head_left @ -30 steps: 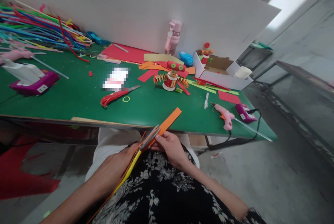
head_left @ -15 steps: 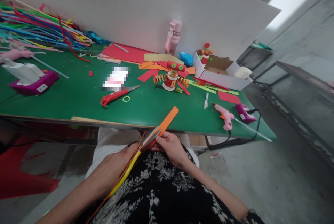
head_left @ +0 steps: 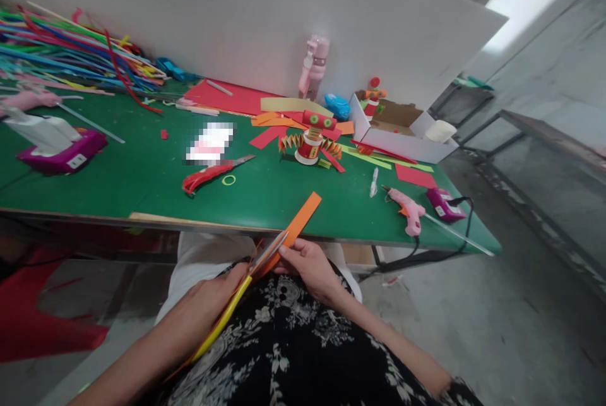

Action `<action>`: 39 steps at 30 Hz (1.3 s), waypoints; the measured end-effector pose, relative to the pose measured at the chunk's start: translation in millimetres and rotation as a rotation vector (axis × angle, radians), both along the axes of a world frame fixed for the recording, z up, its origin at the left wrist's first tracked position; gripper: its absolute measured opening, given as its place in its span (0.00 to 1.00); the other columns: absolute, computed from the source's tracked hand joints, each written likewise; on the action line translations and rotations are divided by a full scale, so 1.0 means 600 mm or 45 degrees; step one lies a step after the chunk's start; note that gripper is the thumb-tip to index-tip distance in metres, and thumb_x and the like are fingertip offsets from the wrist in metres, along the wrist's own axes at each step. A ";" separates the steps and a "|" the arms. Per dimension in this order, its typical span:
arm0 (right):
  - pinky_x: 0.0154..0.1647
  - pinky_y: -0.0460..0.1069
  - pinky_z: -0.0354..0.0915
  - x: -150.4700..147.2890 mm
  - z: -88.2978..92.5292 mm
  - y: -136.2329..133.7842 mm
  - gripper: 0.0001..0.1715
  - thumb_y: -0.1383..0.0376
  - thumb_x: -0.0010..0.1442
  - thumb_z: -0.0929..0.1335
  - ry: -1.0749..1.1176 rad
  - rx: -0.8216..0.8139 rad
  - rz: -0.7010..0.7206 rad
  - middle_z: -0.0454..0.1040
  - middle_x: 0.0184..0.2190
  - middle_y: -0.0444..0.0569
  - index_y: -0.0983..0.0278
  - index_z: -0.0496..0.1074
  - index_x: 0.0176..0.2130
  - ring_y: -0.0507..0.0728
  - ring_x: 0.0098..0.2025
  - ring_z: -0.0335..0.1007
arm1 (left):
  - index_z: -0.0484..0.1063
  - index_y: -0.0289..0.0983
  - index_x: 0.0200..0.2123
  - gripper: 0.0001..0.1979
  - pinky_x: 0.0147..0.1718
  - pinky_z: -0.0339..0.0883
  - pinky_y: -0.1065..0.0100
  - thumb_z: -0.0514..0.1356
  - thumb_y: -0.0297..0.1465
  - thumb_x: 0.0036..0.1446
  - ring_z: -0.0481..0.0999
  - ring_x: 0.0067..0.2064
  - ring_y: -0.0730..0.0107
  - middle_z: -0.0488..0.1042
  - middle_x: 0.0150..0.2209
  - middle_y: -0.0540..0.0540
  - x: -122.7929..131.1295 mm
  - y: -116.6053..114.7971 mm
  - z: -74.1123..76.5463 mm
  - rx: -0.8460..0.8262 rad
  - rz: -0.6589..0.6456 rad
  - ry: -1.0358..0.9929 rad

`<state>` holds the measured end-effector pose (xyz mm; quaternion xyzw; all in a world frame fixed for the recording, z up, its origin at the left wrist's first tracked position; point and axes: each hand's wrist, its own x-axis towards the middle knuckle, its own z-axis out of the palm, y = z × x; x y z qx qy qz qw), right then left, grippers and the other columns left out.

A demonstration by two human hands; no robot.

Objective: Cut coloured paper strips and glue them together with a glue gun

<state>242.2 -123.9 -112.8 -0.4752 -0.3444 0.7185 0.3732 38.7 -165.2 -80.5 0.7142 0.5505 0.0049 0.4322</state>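
My left hand [head_left: 222, 292] is wrapped round a pair of scissors with a yellow handle [head_left: 226, 316]. The scissor blades [head_left: 269, 250] look nearly closed and lie along an orange paper strip [head_left: 304, 215]. Pinched in my right hand [head_left: 307, 265], that strip points up and away over the table's front edge. A thin orange offcut runs along the left hand, partly hidden by it. Both hands are above my lap. On the table beyond stands a paper figure [head_left: 310, 147] with a red head, green eyes and folded orange arms.
Red-handled scissors [head_left: 208, 177] and a green ring [head_left: 229, 180] lie on the green table [head_left: 142, 185]. To the right are a pink glue gun [head_left: 408, 209] with its cable, a white pen [head_left: 374, 182] and a white box [head_left: 402, 141]. Colored strips [head_left: 85, 52] are piled at the left.
The scissor blades have closed further along the orange strip. The strip's far end has shifted slightly left. Things on the table have stayed in place.
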 end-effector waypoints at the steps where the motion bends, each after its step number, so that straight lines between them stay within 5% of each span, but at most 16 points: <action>1: 0.36 0.48 0.71 0.002 0.002 0.001 0.26 0.48 0.43 0.78 0.006 0.000 -0.031 0.80 0.29 0.46 0.64 0.78 0.34 0.53 0.29 0.76 | 0.61 0.47 0.48 0.14 0.39 0.66 0.66 0.48 0.36 0.58 0.80 0.42 0.61 0.80 0.40 0.50 -0.002 -0.001 -0.001 0.002 0.001 0.004; 7: 0.33 0.49 0.71 0.005 0.004 0.008 0.26 0.48 0.41 0.79 0.020 0.017 -0.227 0.79 0.28 0.47 0.63 0.76 0.32 0.54 0.28 0.76 | 0.64 0.47 0.49 0.16 0.42 0.67 0.67 0.49 0.38 0.57 0.80 0.44 0.60 0.81 0.43 0.50 -0.006 -0.005 0.009 -0.053 0.030 -0.054; 13: 0.33 0.49 0.72 0.000 0.001 0.006 0.25 0.47 0.42 0.78 -0.009 0.051 -0.190 0.79 0.27 0.45 0.62 0.75 0.32 0.53 0.27 0.75 | 0.66 0.48 0.49 0.17 0.42 0.68 0.68 0.51 0.41 0.57 0.80 0.43 0.60 0.81 0.43 0.51 -0.003 -0.004 0.021 -0.025 0.055 -0.072; 18: 0.32 0.48 0.71 -0.001 -0.007 0.002 0.24 0.49 0.44 0.77 -0.003 0.055 -0.156 0.79 0.27 0.44 0.62 0.75 0.33 0.52 0.26 0.75 | 0.60 0.47 0.59 0.25 0.43 0.67 0.65 0.50 0.40 0.58 0.79 0.48 0.56 0.79 0.50 0.46 0.003 0.002 0.014 0.008 -0.032 0.004; 39: 0.32 0.48 0.71 -0.002 -0.018 -0.003 0.25 0.49 0.46 0.77 0.022 0.059 -0.106 0.78 0.28 0.44 0.63 0.75 0.36 0.52 0.27 0.75 | 0.62 0.45 0.56 0.23 0.44 0.67 0.65 0.48 0.37 0.57 0.79 0.48 0.58 0.80 0.48 0.46 0.014 0.007 0.006 -0.048 0.004 -0.002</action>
